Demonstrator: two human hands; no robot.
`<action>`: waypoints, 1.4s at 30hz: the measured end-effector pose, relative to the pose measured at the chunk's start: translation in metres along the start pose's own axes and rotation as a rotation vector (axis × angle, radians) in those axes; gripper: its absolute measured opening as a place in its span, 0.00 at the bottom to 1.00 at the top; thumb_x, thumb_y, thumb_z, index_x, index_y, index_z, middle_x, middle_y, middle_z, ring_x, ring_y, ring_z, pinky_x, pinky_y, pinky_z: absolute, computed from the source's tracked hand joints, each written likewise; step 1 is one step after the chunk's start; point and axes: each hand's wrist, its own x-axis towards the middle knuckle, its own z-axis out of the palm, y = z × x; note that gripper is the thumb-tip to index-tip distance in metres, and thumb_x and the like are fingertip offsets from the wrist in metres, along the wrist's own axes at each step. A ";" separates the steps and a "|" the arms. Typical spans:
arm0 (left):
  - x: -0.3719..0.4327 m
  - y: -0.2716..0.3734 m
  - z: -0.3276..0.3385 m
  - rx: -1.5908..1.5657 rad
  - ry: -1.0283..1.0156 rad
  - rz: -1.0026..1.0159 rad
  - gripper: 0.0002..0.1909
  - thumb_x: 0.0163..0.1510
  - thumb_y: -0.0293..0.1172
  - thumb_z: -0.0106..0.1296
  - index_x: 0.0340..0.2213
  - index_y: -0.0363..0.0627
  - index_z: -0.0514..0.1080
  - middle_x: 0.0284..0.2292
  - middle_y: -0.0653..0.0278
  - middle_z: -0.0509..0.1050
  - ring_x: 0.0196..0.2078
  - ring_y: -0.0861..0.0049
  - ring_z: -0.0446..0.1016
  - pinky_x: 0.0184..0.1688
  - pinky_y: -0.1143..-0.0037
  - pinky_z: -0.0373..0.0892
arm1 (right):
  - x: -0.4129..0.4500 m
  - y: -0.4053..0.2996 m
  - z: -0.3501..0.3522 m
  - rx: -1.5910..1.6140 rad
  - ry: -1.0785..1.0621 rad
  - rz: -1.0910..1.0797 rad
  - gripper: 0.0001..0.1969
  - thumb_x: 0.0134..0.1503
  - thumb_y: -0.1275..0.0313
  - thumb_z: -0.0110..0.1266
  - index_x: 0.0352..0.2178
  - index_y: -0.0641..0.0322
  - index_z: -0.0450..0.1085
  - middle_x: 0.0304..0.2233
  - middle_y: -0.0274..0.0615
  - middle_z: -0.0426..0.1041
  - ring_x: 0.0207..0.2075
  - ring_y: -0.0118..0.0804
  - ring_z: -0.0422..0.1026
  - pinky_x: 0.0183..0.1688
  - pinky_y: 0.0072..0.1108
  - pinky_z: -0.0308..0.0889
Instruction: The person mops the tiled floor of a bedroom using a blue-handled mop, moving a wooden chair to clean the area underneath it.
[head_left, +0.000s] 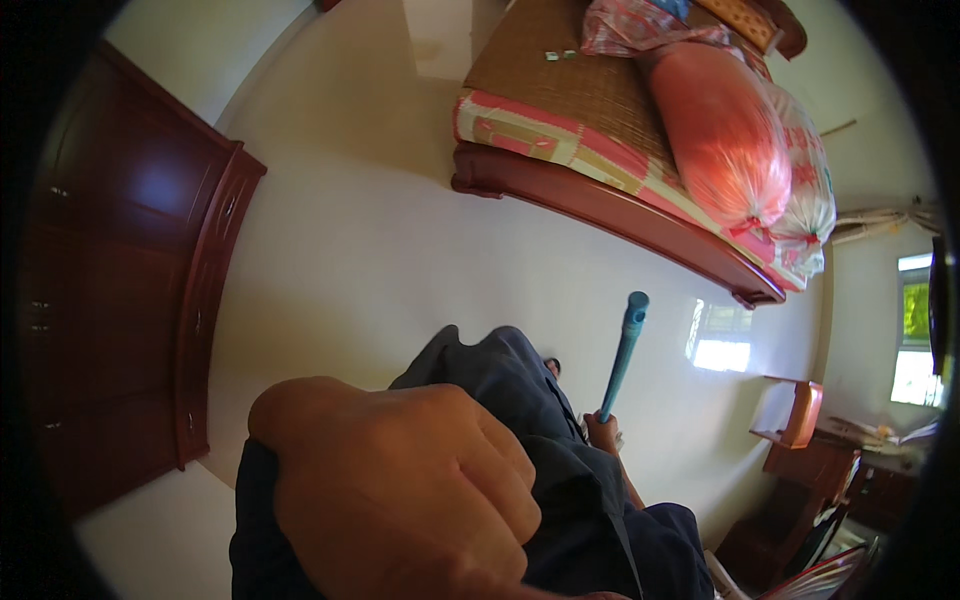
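My left hand (405, 480) is very close to the camera, with its back towards me and its fingers curled into a fist. Its palm side is hidden, and nothing shows between the fingers. Lower down, beside my dark trousers (495, 375), my right hand (602, 433) grips a teal pole (621, 365). The pole slants upward from that hand and ends in a cap with a hanging hole. Whatever part lies below the grip is out of sight.
A wooden bed (600, 214) with a woven mat (547, 82) bears stuffed plastic bags, one of them red (720, 135). A dark red wooden wardrobe (127, 285) stands left on the glossy tiled floor (337, 247). Wooden furniture (806, 465) and books (825, 574) are at lower right.
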 end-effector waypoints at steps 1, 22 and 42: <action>-0.005 -0.002 -0.002 0.117 0.015 0.134 0.15 0.46 0.33 0.50 0.32 0.34 0.62 0.20 0.56 0.70 0.15 0.66 0.66 0.14 0.76 0.61 | 0.006 -0.013 0.006 -0.075 -0.090 -0.003 0.13 0.37 0.66 0.56 0.13 0.63 0.63 0.13 0.39 0.65 0.17 0.33 0.65 0.23 0.28 0.60; -0.103 -0.026 -0.131 0.279 1.266 -0.259 0.18 0.48 0.30 0.46 0.41 0.36 0.65 0.15 0.73 0.62 0.16 0.89 0.59 0.19 0.86 0.56 | 0.156 -0.199 0.064 0.185 -0.310 0.092 0.11 0.36 0.76 0.57 0.10 0.58 0.61 0.09 0.33 0.61 0.12 0.26 0.60 0.15 0.19 0.55; -0.644 -0.155 -0.056 -0.185 1.848 -1.769 0.07 0.49 0.27 0.43 0.31 0.39 0.64 0.20 0.62 0.68 0.20 0.76 0.67 0.23 0.75 0.66 | 0.161 -0.514 0.252 0.148 -0.397 -0.104 0.12 0.37 0.73 0.58 0.10 0.57 0.60 0.10 0.32 0.61 0.14 0.26 0.60 0.18 0.19 0.55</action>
